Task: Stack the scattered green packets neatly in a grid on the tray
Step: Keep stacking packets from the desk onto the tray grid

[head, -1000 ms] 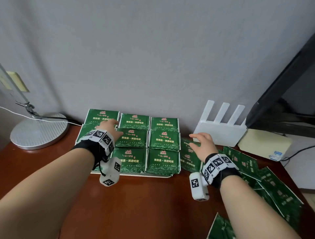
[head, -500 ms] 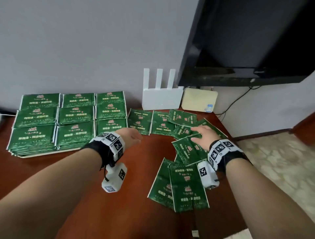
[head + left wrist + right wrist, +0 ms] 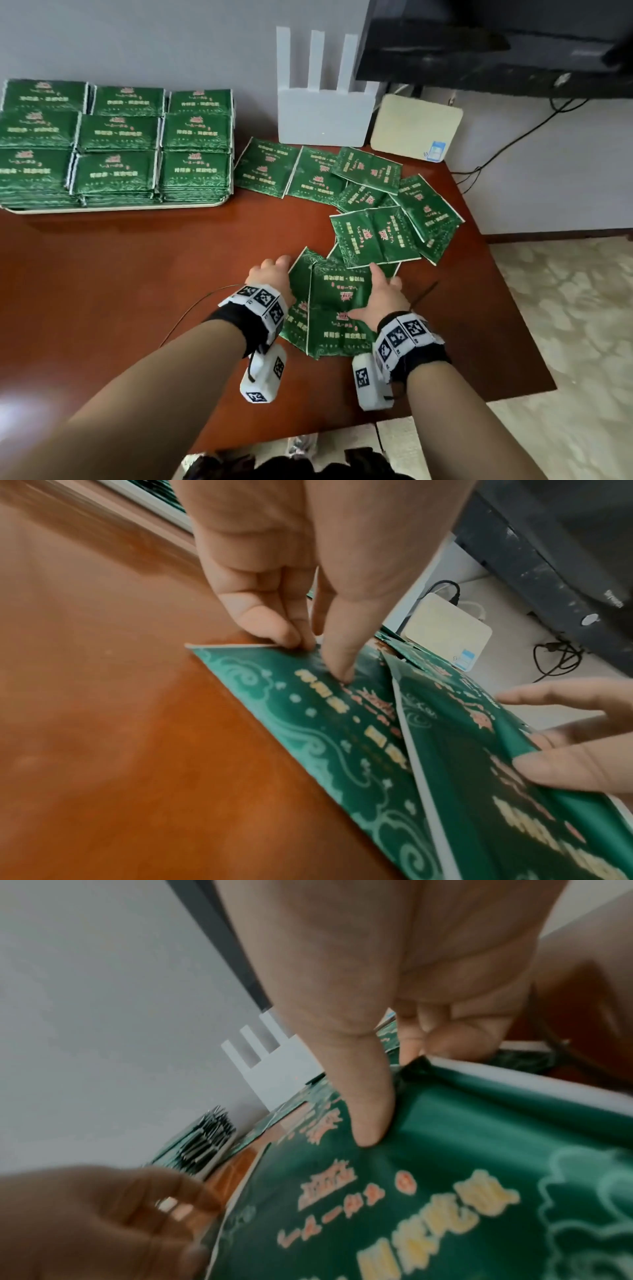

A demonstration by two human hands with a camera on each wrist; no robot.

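Observation:
The white tray (image 3: 120, 208) at the back left holds a three-by-three grid of green packet stacks (image 3: 116, 137). Several loose green packets (image 3: 373, 233) lie scattered to its right. Two overlapping packets lie nearest me. My left hand (image 3: 274, 270) pinches the far corner of the lower packet (image 3: 325, 737), thumb on top and fingers curled at its edge (image 3: 315, 656). My right hand (image 3: 380, 291) pinches the right side of the upper packet (image 3: 339, 301), thumb on its face and fingers under the raised edge (image 3: 397, 1091).
A white router (image 3: 323, 120) and a beige box (image 3: 416, 126) stand against the wall behind the loose packets. A dark screen (image 3: 496, 44) overhangs the back right. The brown table (image 3: 120, 291) ends close to the right of the packets, with floor beyond.
Both hands have left the tray and come back toward me. From above the middle of the scatter they dropped onto the two nearest packets and took hold of them. My view swung right.

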